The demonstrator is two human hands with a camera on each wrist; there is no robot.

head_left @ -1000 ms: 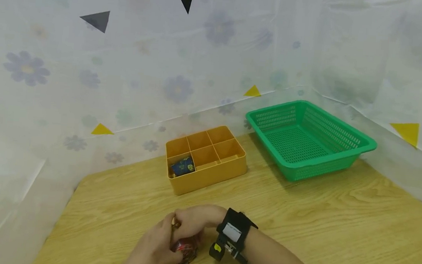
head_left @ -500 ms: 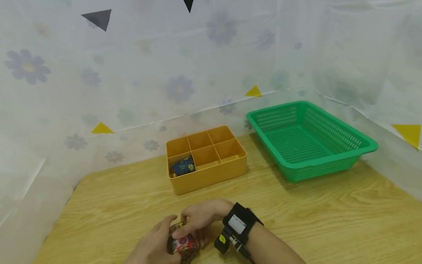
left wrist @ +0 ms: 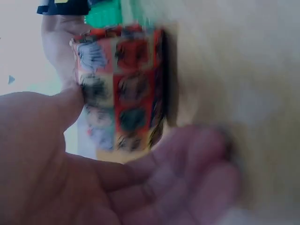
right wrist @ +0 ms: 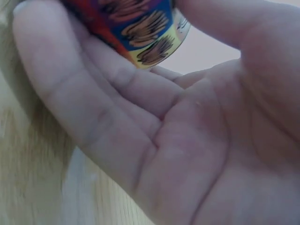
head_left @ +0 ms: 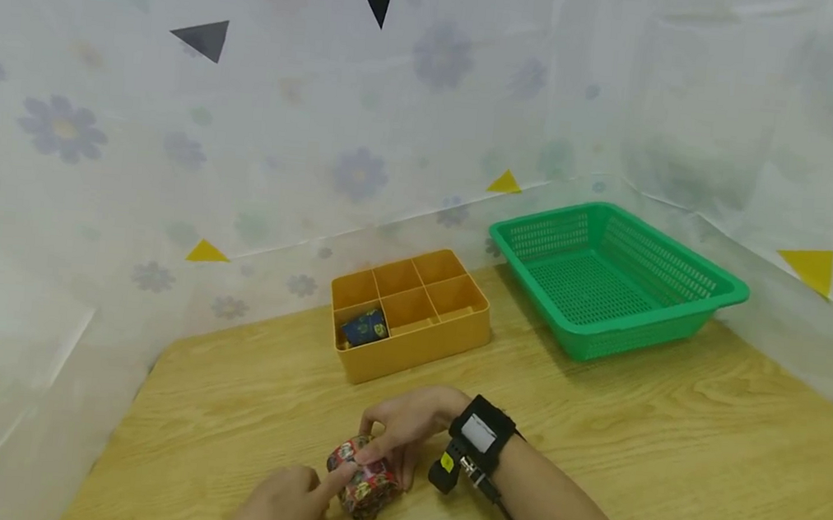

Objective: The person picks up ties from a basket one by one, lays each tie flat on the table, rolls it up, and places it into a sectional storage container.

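Observation:
A red patterned roll lies on the wooden table near the front edge. My right hand curls over it from the far side and grips it, with fingers under it and thumb above in the right wrist view, where the roll shows at the top. My left hand sits just left of the roll and touches its side with one outstretched finger. In the left wrist view the roll stands beyond the relaxed left fingers, and a fingertip presses its edge.
An orange divided box stands behind the hands, with a blue patterned roll in its front left compartment. A green mesh basket sits at the back right. White flowered sheeting walls in the table's left and back.
The left hand has let go of the roll and drawn back toward me, leaving one finger on it. The right hand has turned the roll so more of it shows.

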